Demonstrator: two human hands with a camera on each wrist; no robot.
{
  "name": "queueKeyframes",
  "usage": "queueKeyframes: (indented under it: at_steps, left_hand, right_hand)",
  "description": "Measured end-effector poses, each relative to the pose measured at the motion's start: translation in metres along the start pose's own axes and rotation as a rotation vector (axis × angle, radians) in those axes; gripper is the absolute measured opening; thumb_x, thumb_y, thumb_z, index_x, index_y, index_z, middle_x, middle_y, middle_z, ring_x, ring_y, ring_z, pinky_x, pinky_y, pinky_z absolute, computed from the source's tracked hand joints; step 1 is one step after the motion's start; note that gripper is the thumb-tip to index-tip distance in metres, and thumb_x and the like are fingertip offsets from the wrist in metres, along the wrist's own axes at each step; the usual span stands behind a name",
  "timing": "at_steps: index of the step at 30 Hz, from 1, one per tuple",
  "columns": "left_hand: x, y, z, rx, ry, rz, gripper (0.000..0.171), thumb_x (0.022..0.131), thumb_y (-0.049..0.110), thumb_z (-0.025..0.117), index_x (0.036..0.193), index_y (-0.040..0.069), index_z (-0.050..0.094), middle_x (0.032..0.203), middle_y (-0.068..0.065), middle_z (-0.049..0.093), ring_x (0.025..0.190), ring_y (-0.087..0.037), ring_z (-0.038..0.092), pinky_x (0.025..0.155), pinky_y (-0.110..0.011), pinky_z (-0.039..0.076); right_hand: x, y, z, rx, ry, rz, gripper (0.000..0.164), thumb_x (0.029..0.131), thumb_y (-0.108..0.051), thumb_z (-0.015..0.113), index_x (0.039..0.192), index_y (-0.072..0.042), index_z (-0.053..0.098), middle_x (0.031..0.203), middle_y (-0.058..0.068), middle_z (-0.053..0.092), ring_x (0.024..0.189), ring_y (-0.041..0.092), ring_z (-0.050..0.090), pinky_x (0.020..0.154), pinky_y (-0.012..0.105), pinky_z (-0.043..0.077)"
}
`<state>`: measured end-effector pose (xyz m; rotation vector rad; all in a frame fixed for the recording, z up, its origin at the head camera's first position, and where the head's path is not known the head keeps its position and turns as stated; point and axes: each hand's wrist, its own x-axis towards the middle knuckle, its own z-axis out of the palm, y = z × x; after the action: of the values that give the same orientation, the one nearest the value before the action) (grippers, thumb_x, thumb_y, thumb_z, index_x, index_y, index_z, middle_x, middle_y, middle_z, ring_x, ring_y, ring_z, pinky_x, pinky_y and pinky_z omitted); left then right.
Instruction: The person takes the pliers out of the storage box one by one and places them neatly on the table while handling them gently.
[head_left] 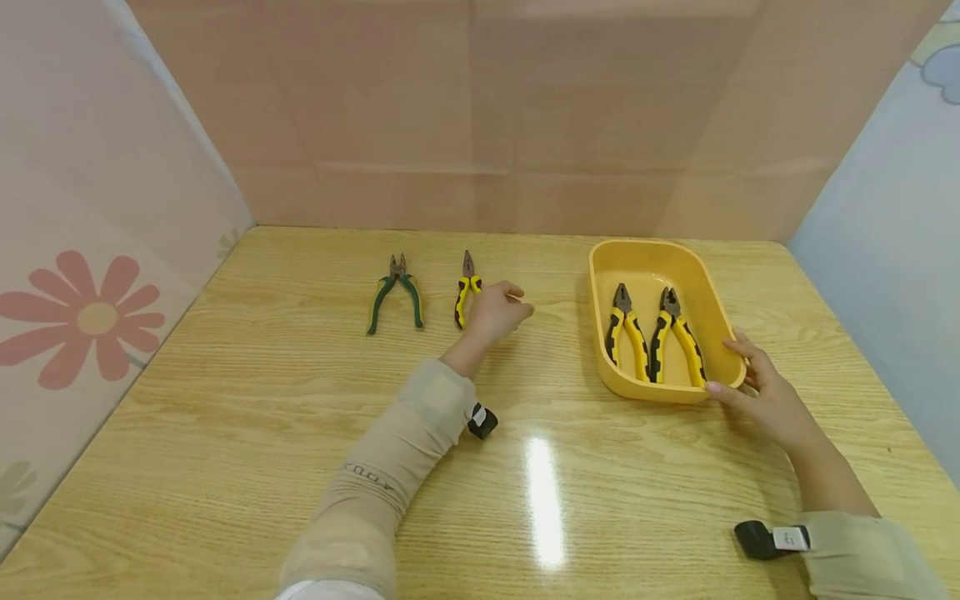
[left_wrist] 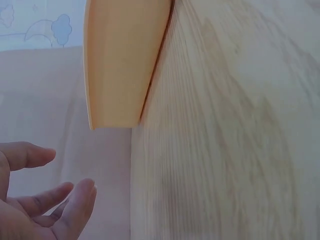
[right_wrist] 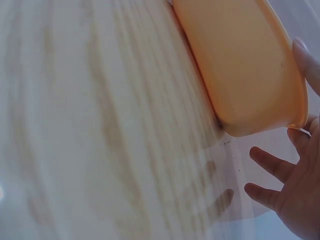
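My left hand (head_left: 497, 315) is above the table beside a pair of yellow-and-black long-nose pliers (head_left: 468, 265), partly covering their handles. In the left wrist view its fingers (left_wrist: 75, 207) are loosely bent and apart, with nothing between them. My right hand (head_left: 772, 404) holds the front right corner of a yellow plastic tray (head_left: 652, 390), thumb and forefinger at the rim, other fingers (right_wrist: 270, 162) spread outside. Two yellow-and-black pliers lie in the tray: one pair with a narrower nose (head_left: 628, 329), another with a broader head (head_left: 672, 333).
Green-handled pliers (head_left: 395, 287) lie on the wooden table (head_left: 247, 400) left of the long-nose pair, jaws pointing away. A pinkish-brown panel (head_left: 480, 125) stands along the back edge, with patterned panels on both sides. Light glares off the table (head_left: 543, 500) at front middle.
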<state>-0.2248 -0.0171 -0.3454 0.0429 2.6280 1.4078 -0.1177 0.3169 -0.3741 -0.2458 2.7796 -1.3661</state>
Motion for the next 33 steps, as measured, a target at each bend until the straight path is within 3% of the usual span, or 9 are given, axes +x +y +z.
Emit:
queueKeyframes:
  at_steps: [5, 8, 12, 16, 19, 27, 33]
  left_hand:
    - [-0.002, 0.005, 0.005, -0.053, -0.044, 0.012, 0.036, 0.080, 0.019, 0.060, 0.113, 0.005, 0.054, 0.098, -0.007, 0.058, 0.068, -0.013, 0.058, 0.058, -0.024, 0.046]
    - [-0.006, 0.010, 0.008, -0.075, -0.067, 0.027, 0.037, 0.081, 0.018, 0.060, 0.114, 0.004, 0.053, 0.099, -0.008, 0.058, 0.068, -0.014, 0.058, 0.057, -0.023, 0.046]
    - [-0.008, 0.015, 0.011, -0.111, -0.086, 0.036, 0.037, 0.080, 0.018, 0.060, 0.114, 0.005, 0.054, 0.098, -0.007, 0.057, 0.070, -0.015, 0.059, 0.058, -0.022, 0.047]
    - [-0.011, 0.020, 0.016, -0.151, -0.110, 0.037, 0.036, 0.080, 0.018, 0.061, 0.113, 0.006, 0.054, 0.096, -0.005, 0.057, 0.075, -0.019, 0.059, 0.061, -0.025, 0.048]
    - [-0.013, 0.024, 0.020, -0.175, -0.133, 0.044, 0.036, 0.080, 0.017, 0.060, 0.114, 0.007, 0.053, 0.095, -0.004, 0.056, 0.080, -0.022, 0.058, 0.063, -0.027, 0.048]
    - [-0.017, 0.034, 0.029, -0.205, -0.161, 0.077, 0.035, 0.080, 0.016, 0.061, 0.113, 0.007, 0.053, 0.095, -0.003, 0.057, 0.079, -0.020, 0.059, 0.062, -0.024, 0.047]
    - [-0.020, 0.042, 0.033, -0.211, -0.187, 0.094, 0.035, 0.080, 0.018, 0.062, 0.113, 0.008, 0.054, 0.101, -0.004, 0.057, 0.075, -0.014, 0.058, 0.061, -0.021, 0.046]
  right_hand:
    - [0.000, -0.002, 0.000, 0.007, -0.004, 0.000, 0.067, 0.085, -0.012, 0.054, 0.136, -0.001, 0.012, 0.143, 0.005, -0.008, 0.114, 0.055, 0.013, 0.089, 0.059, 0.014]
    - [0.000, -0.002, 0.000, -0.007, -0.004, 0.000, 0.067, 0.085, -0.013, 0.054, 0.136, -0.002, 0.012, 0.143, 0.004, -0.008, 0.114, 0.054, 0.015, 0.099, 0.036, 0.018]
    - [0.000, -0.002, -0.001, -0.027, -0.001, 0.000, 0.067, 0.085, -0.013, 0.055, 0.137, -0.004, 0.013, 0.144, 0.002, -0.007, 0.114, 0.053, 0.016, 0.086, 0.004, 0.020]
    - [0.000, -0.002, -0.001, -0.026, -0.003, 0.008, 0.067, 0.085, -0.014, 0.055, 0.137, -0.004, 0.013, 0.144, 0.000, -0.007, 0.115, 0.054, 0.016, 0.099, 0.027, 0.019]
    - [0.000, -0.002, -0.001, -0.021, -0.005, 0.013, 0.067, 0.085, -0.014, 0.055, 0.137, -0.003, 0.012, 0.143, 0.000, -0.007, 0.115, 0.054, 0.015, 0.095, 0.051, 0.015]
    - [0.001, -0.002, -0.001, -0.012, -0.002, 0.006, 0.067, 0.085, -0.013, 0.055, 0.136, -0.002, 0.012, 0.143, 0.004, -0.007, 0.113, 0.056, 0.015, 0.088, 0.060, 0.014]
    - [0.001, -0.001, -0.001, 0.001, -0.002, 0.001, 0.067, 0.085, -0.012, 0.055, 0.136, -0.003, 0.012, 0.143, 0.002, -0.008, 0.114, 0.055, 0.014, 0.089, 0.059, 0.014]
